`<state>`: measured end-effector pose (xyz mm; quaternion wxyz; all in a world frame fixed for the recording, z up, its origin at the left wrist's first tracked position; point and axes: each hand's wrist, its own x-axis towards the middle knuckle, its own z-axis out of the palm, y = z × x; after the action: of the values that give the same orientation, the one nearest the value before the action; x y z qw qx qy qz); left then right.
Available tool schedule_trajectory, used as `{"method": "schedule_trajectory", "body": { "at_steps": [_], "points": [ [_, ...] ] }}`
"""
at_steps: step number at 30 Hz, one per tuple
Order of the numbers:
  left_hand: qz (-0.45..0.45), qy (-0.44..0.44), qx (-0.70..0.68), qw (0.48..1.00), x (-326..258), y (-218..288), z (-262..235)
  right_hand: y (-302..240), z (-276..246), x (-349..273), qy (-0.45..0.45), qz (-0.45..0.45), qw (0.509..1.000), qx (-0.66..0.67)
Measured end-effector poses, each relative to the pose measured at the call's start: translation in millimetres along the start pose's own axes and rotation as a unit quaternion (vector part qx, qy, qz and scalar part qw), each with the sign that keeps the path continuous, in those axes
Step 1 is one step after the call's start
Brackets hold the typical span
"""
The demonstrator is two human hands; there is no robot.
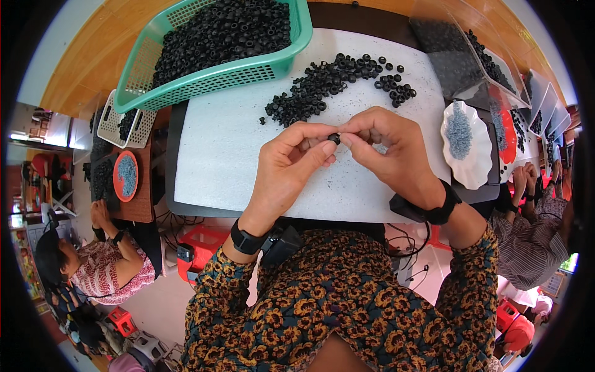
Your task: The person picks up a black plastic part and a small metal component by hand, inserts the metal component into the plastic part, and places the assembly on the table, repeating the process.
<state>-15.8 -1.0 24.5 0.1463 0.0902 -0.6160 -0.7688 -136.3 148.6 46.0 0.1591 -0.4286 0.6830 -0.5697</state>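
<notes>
My left hand [288,164] and my right hand [390,146] meet over the middle of a white foam mat [217,161]. Together they pinch one small black ring-shaped part [334,138] between the fingertips. Just beyond the hands lies a loose pile of the same black rings [322,87] on the mat. A green plastic basket [214,79] heaped with black rings stands tilted at the far left. Both wrists wear black bands.
A white scalloped dish [466,164] of small grey pieces sits right of my right hand. Clear bins [458,49] of dark parts line the far right. Other people work at tables to the left and right, with an orange dish [126,177] on the left.
</notes>
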Motion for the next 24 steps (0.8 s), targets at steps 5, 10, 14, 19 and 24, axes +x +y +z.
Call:
{"method": "schedule_trajectory", "body": {
  "at_steps": [5, 10, 14, 19, 24],
  "points": [
    [-0.005, -0.006, 0.023, 1.0, 0.7, 1.7, 0.0, -1.7, 0.8, -0.5, 0.004, -0.043, 0.998, -0.046],
    [0.02, -0.004, 0.028, 0.999, -1.5, -2.6, 1.3, -0.3, -0.6, -2.5, -0.001, 0.017, 0.999, 0.03],
    [0.056, -0.018, 0.11, 0.992, -3.4, 6.8, -1.8, -1.6, -16.9, 3.6, -0.098, 0.242, 0.934, 0.243],
    [0.182, -0.043, 0.181, 0.966, 1.2, 8.0, -5.2, -2.9, -18.6, 3.8, -0.169, 0.336, 0.864, 0.336],
    [0.235, -0.097, 0.187, 0.949, 4.8, 12.6, -1.3, 11.9, -16.5, -4.7, -0.22, 0.27, 0.839, 0.418]
  ]
}}
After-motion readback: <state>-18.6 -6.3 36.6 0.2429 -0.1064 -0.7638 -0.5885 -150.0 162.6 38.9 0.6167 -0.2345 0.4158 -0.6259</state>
